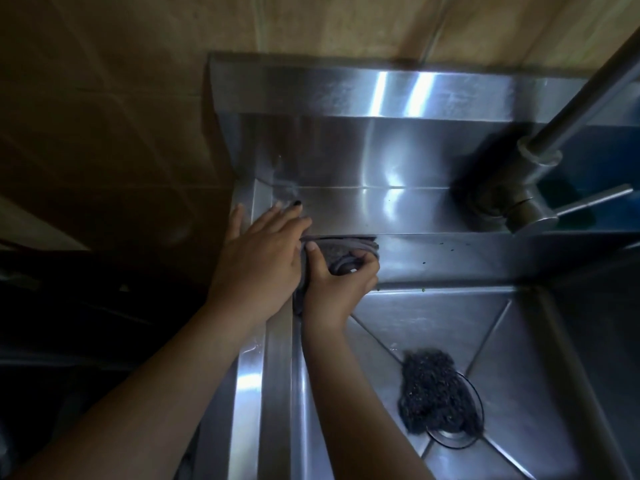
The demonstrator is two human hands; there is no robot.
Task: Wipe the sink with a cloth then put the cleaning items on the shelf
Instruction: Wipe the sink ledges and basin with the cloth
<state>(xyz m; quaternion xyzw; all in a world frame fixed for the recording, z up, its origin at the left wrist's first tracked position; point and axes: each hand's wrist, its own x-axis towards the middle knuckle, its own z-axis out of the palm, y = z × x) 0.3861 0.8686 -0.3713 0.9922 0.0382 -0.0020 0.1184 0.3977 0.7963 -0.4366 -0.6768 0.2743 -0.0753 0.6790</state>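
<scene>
Dim light here, a stainless steel sink [540,393] set against a beige tiled wall [311,22], glare streaking the metal backsplash. A raised ledge [415,209] runs along the back of the basin, and the faucet [519,206] stands at its right end, lever pointing right. Down in the basin, a dark mesh scrubber [436,393] lies right over the drain [446,441], a thin black loop trailing around it.

Now the hands, both up at the back-left corner. The left hand [263,258] is spread flat, fingers straight, reaching onto the ledge's left end, one fingertip over the outer edge. Tight beside it, the right hand [339,285] has its fingers curled over the grey cloth [336,252], thumb pressed on top, a firm grip. The cloth sits bunched on the rim between ledge and basin, a tail of it hanging down under the wrist. Whether the left hand touches the cloth, I cannot tell.
</scene>
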